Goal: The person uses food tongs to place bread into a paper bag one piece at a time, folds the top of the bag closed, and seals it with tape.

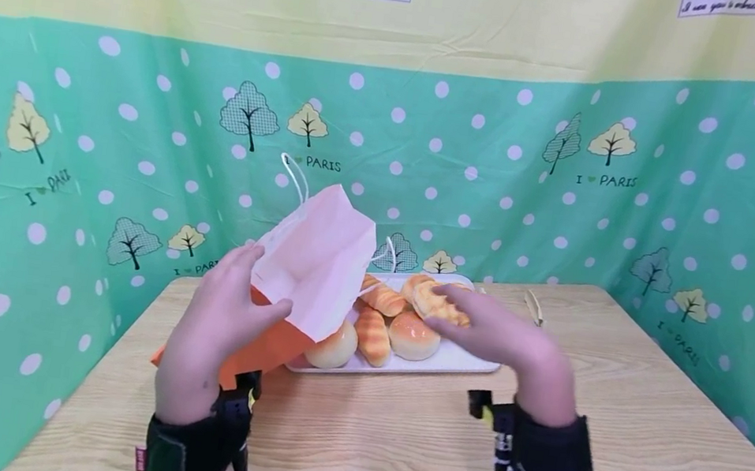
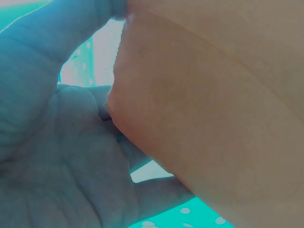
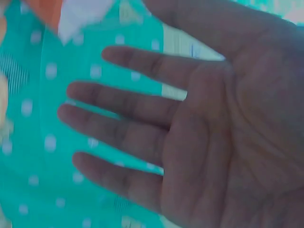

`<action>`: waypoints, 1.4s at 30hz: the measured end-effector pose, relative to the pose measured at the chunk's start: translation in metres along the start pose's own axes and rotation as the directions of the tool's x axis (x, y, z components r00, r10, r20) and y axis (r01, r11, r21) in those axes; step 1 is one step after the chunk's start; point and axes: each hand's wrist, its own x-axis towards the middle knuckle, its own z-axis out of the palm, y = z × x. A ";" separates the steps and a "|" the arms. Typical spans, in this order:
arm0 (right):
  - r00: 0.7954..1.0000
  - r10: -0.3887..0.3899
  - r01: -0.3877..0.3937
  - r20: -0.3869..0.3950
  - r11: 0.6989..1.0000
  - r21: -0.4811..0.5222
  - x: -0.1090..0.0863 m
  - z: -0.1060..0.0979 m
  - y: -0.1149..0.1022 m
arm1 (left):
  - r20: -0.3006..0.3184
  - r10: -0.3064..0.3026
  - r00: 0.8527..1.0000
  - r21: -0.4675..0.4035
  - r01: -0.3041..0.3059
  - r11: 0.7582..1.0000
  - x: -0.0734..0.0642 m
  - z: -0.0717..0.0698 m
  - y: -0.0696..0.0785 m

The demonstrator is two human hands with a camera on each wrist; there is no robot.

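Paper bag (image 1: 321,252) left of breads (image 1: 414,337); breads on tray (image 1: 468,362); tray on table (image 1: 393,444); curtain (image 1: 419,137) behind.

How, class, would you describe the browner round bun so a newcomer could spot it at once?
On the wooden table, find the white tray. In its front row, right of a striped roll, sits the browner bun. Unlike the paler bun partly hidden by the paper bag, it has a golden-brown top.

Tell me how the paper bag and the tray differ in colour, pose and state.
The paper bag shows orange and pale pink; the tray is white. The bag is tilted, while the tray lies flat on the table. The left hand holds the bag, whereas the tray bears breads. Both have pale surfaces.
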 end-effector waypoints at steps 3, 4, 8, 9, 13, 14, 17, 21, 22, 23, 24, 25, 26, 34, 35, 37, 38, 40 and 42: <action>0.989 0.149 -0.149 -0.005 0.989 0.013 -0.014 -0.016 0.029 | 0.006 -0.003 1.000 -0.001 0.003 1.000 0.001 -0.001 0.001; 0.981 0.194 -0.194 -0.003 0.981 0.016 -0.019 -0.020 0.038 | 0.007 -0.003 1.000 -0.001 0.003 1.000 0.001 -0.001 0.001; 0.925 0.377 -0.378 0.040 0.926 -0.006 -0.036 -0.030 0.079 | 0.002 -0.010 1.000 -0.007 0.010 1.000 0.000 -0.003 0.001; 0.909 0.413 -0.414 0.056 0.910 0.000 -0.039 -0.031 0.089 | -0.004 -0.019 1.000 -0.009 0.019 1.000 0.000 -0.003 0.001; 0.826 0.544 -0.556 0.149 0.829 0.057 -0.043 -0.022 0.121 | -0.056 -0.076 0.996 -0.013 0.075 0.997 -0.003 -0.004 0.001; 0.812 0.558 -0.575 0.169 0.815 0.073 -0.042 -0.018 0.127 | -0.070 -0.094 0.993 -0.012 0.093 0.996 -0.003 -0.004 0.002; 0.797 0.570 -0.594 0.201 0.800 0.085 -0.036 -0.006 0.138 | -0.103 -0.140 0.985 -0.001 0.140 0.990 -0.004 -0.004 0.003; 0.775 0.592 -0.624 0.223 0.772 0.118 -0.029 0.006 0.146 | -0.123 -0.163 0.979 0.008 0.166 0.986 -0.005 -0.004 0.004; 0.763 0.605 -0.639 0.226 0.758 0.130 -0.028 0.009 0.147 | -0.124 -0.165 0.978 0.008 0.168 0.986 -0.005 -0.004 0.005; 0.752 0.618 -0.654 0.230 0.744 0.139 -0.028 0.010 0.149 | -0.126 -0.168 0.978 0.008 0.170 0.985 -0.005 -0.004 0.005; 0.741 0.630 -0.667 0.234 0.731 0.142 -0.027 0.012 0.151 | -0.126 -0.170 0.977 0.008 0.172 0.985 -0.005 -0.004 0.005; 0.731 0.640 -0.676 0.235 0.725 0.129 -0.027 0.013 0.153 | -0.127 -0.173 0.977 0.008 0.175 0.984 -0.004 -0.004 0.006; 0.721 0.652 -0.688 0.235 0.716 0.122 -0.027 0.014 0.155 | -0.127 -0.175 0.976 0.008 0.177 0.984 -0.004 -0.003 0.006; 0.676 0.699 -0.731 0.234 0.675 0.099 -0.025 0.017 0.159 | -0.117 -0.185 0.976 0.007 0.187 0.982 -0.004 -0.005 0.005; 0.665 0.710 -0.744 0.232 0.658 0.116 -0.026 0.016 0.159 | -0.115 -0.185 0.976 0.007 0.187 0.982 -0.004 -0.005 0.005; 0.641 0.733 -0.767 0.228 0.626 0.141 -0.027 0.016 0.157 | -0.111 -0.183 0.977 0.009 0.185 0.983 -0.005 -0.005 0.004; 0.629 0.744 -0.777 0.224 0.611 0.153 -0.028 0.015 0.156 | -0.108 -0.180 0.978 0.009 0.182 0.983 -0.005 -0.006 0.004; 0.604 0.767 -0.797 0.216 0.578 0.176 -0.030 0.014 0.154 | -0.104 -0.172 0.980 0.011 0.175 0.985 -0.005 -0.006 0.004; 0.583 0.786 -0.811 0.206 0.550 0.198 -0.032 0.013 0.153 | -0.101 -0.166 0.981 0.012 0.168 0.986 -0.005 -0.006 0.004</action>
